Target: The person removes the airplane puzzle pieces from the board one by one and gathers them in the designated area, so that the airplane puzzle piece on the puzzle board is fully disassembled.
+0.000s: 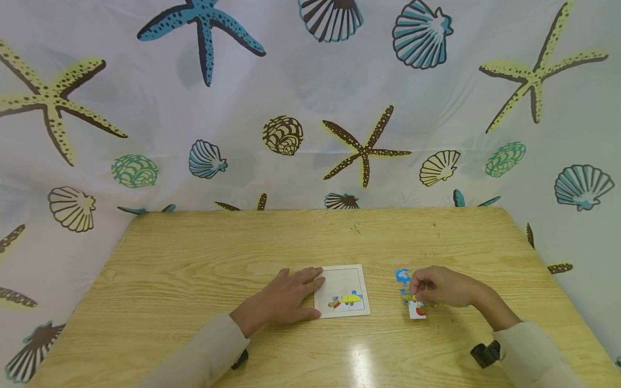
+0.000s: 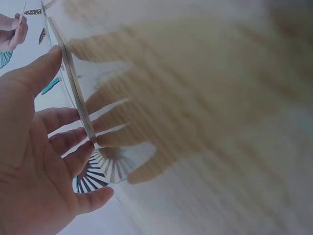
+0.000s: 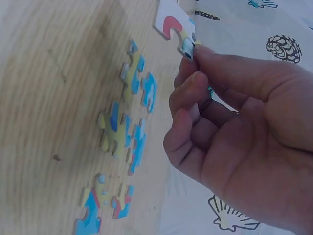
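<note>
A square white puzzle board [image 1: 339, 280] lies on the table, with joined pieces of a yellow and red picture [image 1: 346, 300] along its lower part. My left hand [image 1: 291, 295] rests at the board's left edge; in the left wrist view its thumb and fingertips touch the board's rim [image 2: 73, 85]. To the right of the board, my right hand [image 1: 443, 285] pinches a white, red and yellow jigsaw piece [image 3: 173, 22] between thumb and fingers, raised above the table. Several loose jigsaw pieces [image 3: 115, 129], blue and yellow, lie below that hand, partly hidden by it in the head view.
The wooden table [image 1: 218, 242] reaches back to a white cloth [image 1: 301, 81] printed with starfish and shells. A blue jigsaw piece [image 1: 402, 276] lies between the board and my right hand. Dark wrist devices [image 1: 485, 354] show at both sleeves.
</note>
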{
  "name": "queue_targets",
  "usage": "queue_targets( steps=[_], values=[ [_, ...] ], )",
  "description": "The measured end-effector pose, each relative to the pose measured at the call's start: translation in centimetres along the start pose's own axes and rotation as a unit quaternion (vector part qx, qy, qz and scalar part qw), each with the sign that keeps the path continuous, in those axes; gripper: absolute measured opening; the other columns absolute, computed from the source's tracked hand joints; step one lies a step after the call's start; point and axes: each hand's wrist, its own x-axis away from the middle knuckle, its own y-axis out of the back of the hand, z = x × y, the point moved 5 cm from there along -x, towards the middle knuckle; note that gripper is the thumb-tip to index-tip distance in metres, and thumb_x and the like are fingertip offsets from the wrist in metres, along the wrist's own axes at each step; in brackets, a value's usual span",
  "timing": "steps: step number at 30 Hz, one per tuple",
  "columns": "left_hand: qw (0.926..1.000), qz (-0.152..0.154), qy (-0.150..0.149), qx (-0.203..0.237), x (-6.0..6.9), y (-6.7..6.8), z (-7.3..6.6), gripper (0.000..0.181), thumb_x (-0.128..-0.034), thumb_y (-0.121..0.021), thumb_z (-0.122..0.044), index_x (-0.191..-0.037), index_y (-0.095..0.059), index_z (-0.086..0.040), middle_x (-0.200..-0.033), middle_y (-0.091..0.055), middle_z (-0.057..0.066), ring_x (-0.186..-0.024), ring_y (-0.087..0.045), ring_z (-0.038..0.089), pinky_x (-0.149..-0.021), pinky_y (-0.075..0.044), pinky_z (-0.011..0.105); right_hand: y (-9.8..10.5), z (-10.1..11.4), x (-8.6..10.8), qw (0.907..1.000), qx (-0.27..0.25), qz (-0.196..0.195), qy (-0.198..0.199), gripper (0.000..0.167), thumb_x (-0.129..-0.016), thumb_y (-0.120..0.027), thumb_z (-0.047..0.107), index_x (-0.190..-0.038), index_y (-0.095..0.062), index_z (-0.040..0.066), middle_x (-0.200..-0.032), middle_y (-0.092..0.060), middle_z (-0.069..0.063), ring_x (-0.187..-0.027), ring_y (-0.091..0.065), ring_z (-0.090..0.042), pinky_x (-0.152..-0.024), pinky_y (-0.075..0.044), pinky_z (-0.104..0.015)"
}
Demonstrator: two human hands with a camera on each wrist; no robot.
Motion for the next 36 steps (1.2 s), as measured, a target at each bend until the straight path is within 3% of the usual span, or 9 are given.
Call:
queue_targets(
  steps=[12,26,36],
  values=[
    [1.0,0.005,0.001,-0.007,0.1,0.6,-0.5,0.074,-0.0892,-0.053,-0.058,-0.147,-0.036,-0.016,-0.156,-0.029,0.004,-0.143,-0.03,0.022,-0.108,-0.029,0.059,-0.8,-1.2,0.8,0.9999,0.005,0.006,-0.007,0.011,-0.094,-0.055,0.009,-0.091,-0.063,0.002,-0.088,-0.063,-0.007,-0.072,-0.053,-0.004,-0.063,-0.046,-0.021],
    [0.9999,0.008,0.004,-0.011,-0.1,0.5,-0.5,0.074,-0.0886,-0.053,-0.059,-0.147,-0.036,-0.016,-0.156,-0.03,0.003,-0.143,-0.03,0.022,-0.108,-0.029,0.059,-1.5,-1.4,0.5,0.9998,0.018,-0.011,-0.002,0.01,-0.093,-0.058,0.008,-0.087,-0.064,0.003,-0.082,-0.064,-0.003,-0.066,-0.049,-0.001,-0.061,-0.044,-0.02],
    [0.9997,0.014,0.011,-0.016,-0.1,0.7,-0.7,0.074,-0.0879,-0.056,-0.057,-0.146,-0.038,-0.016,-0.156,-0.031,0.003,-0.143,-0.03,0.022,-0.109,-0.029,0.058,-2.1,-0.9,0.1,0.9951,0.084,-0.043,-0.031,0.008,-0.089,-0.06,0.003,-0.084,-0.063,0.009,-0.077,-0.059,0.003,-0.064,-0.044,-0.002,-0.058,-0.04,-0.02]
  ],
)
